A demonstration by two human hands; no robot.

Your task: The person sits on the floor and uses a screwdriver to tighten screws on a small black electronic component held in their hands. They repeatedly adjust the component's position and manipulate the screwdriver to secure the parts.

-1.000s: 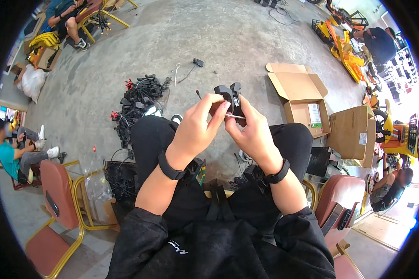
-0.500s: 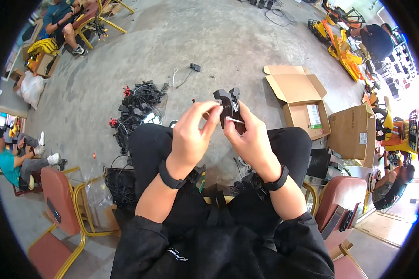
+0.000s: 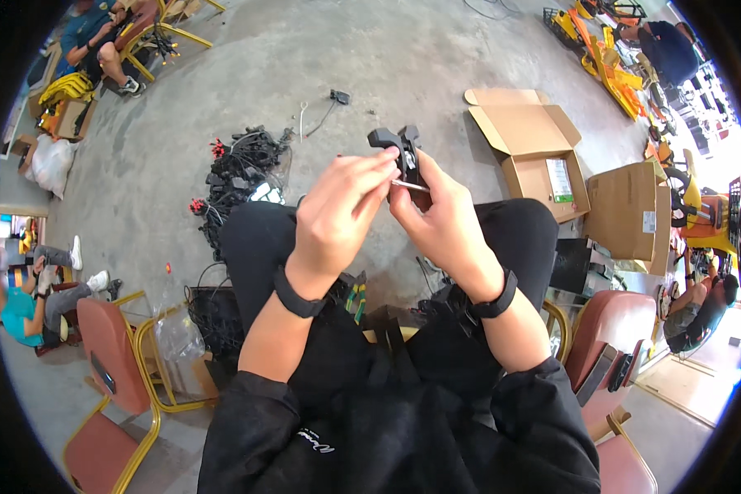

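I hold a black plastic clamp-like part [image 3: 384, 140], with a slot showing pale metal inside, above my knees. My right hand [image 3: 443, 222] grips its right side, thumb beside a thin silver rod [image 3: 409, 186] that lies crosswise at the lower part of it. My left hand [image 3: 337, 212] has its fingertips pressed together at the part's left side, against it and near the rod's end; what exactly they pinch is hidden.
Tangled black cables [image 3: 240, 166] lie left on the floor. An open cardboard box [image 3: 525, 132] and a carton [image 3: 617, 206] are at right, near orange bike parts [image 3: 617, 82]. Seated people [image 3: 23, 317] are at both sides. Chairs [image 3: 107, 337] flank me.
My left hand's fingers have moved up and over the part's left side, covering the rod's left end more. The whole scene sits slightly higher in the picture.
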